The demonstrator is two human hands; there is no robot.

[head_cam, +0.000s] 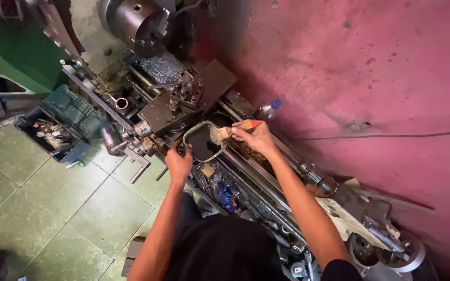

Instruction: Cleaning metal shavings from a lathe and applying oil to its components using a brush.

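I stand over a metal lathe and look down at its bed. My right hand grips a wooden-handled paintbrush with a red tip on the handle; its bristles point left, at the rim of a small rounded tin with dark liquid in it. That tin rests on the lathe carriage. My left hand is closed on a dark handle at the near side of the carriage, just left of the tin. The lathe chuck sits at the top of the view.
A pink wall runs close along the far side of the lathe. A plastic bottle with a blue cap stands by the wall. An open green toolbox with tools lies on the tiled floor at left.
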